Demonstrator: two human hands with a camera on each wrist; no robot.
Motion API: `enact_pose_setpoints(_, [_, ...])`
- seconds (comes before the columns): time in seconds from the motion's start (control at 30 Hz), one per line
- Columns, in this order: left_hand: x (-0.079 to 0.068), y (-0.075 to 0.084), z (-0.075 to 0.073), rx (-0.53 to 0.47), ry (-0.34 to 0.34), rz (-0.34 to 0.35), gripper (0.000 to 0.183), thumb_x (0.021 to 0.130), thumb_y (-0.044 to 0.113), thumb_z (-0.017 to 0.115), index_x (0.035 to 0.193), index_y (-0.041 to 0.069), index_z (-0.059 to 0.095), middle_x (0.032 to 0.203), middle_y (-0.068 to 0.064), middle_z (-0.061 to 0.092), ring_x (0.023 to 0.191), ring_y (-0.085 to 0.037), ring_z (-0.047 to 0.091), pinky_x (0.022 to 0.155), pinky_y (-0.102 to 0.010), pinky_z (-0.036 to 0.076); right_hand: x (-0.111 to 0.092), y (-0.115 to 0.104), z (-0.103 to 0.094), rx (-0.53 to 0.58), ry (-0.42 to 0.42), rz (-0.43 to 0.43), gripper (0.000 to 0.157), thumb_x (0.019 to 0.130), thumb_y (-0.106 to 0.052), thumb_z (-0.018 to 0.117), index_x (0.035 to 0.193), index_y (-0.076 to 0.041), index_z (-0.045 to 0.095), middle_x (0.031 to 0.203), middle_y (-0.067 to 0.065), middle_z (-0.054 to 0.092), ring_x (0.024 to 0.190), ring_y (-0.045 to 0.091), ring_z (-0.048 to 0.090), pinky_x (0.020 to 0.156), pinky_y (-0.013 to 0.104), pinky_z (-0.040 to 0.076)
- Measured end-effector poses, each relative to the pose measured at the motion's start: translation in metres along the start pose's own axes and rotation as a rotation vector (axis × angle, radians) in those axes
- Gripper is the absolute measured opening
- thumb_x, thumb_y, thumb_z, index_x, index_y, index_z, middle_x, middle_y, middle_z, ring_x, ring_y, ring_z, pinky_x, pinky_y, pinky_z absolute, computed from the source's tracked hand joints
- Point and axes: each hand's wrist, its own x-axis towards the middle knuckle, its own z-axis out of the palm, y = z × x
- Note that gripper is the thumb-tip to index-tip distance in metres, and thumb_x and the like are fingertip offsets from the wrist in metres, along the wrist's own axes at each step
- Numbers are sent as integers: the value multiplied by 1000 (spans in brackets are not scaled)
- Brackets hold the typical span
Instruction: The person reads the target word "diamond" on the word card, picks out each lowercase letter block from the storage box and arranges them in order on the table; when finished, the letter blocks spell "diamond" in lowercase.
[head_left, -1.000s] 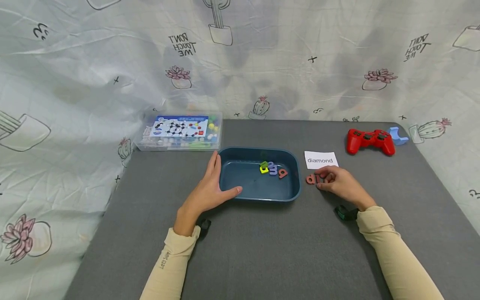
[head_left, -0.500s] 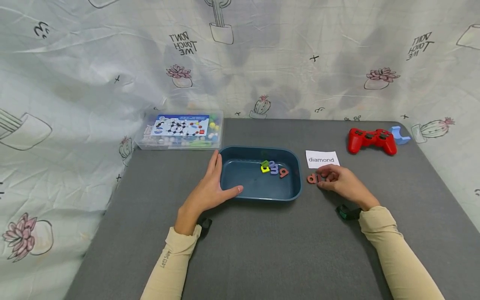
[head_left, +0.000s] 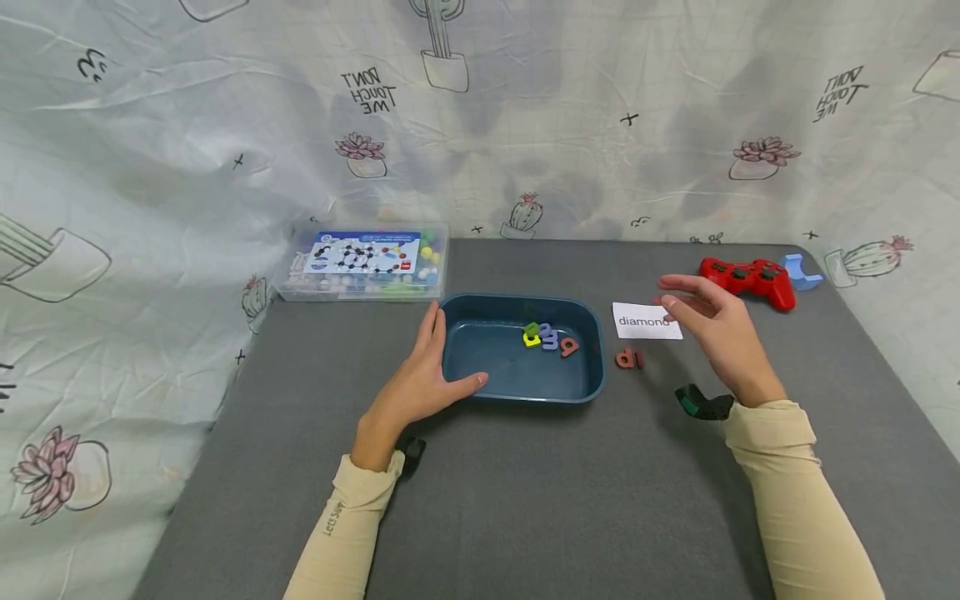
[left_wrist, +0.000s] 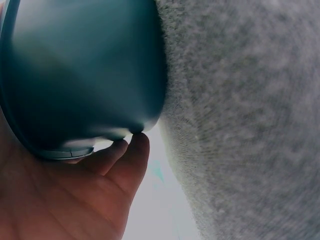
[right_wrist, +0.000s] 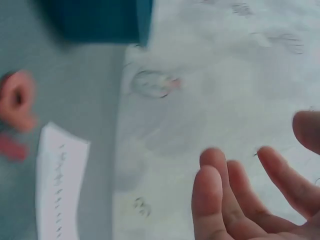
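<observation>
From the head, see the left hand [head_left: 408, 383] spread against the left end of the tray [head_left: 517, 375], towards the far edge of the table [head_left: 525, 500], and the right hand [head_left: 720, 333] loosely parted, raised at the "diamond" card [head_left: 636, 331], short of the far right corner. Seems partly done: letter d [head_left: 630, 358] and letter i [head_left: 639, 359] set out on the card's near-edge side, with several pieces [head_left: 551, 340] left in the tray. From the left wrist, see fingers touching the tray's outer wall. From the right wrist, see fingers apart, apparently holding nothing.

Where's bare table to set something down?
Gray table between the sleeves, nearer than the blue tray; also beyond the tray, between molecule kit and red game controller. Crowded: right of the tray, with two reddish letters, diamond card, right hand overhead.
</observation>
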Motion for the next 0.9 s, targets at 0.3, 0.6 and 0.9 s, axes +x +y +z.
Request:
enact_pose_setpoints(0.3, [-1,-1,1,-13,8,22,126,92,60,76,171,9,-6,178,-4,-17,162,-35,13,121,-64,29,21,-29,33,515,90,-221,42,108,-7,63,149,4,58,150,14,57,137,28,58,106,28,48])
enact_pose_setpoints(0.6, [-3,-1,-1,-3,10,3,126,91,64,75,172,8,-5,179,-3,-16,162,-34,15,121,-63,31,40,-52,81,606,105,-279,48,108,-3,59,155,3,52,158,16,51,148,37,45,120,38,38])
enact_pose_setpoints(0.9, [-2,0,-1,3,-1,0,126,91,64,74,172,9,-5,179,-1,-17,161,-35,19,119,-63,33,47,-48,115,590,-60,-228,63,108,0,59,166,-4,37,170,9,38,158,26,32,122,36,34])
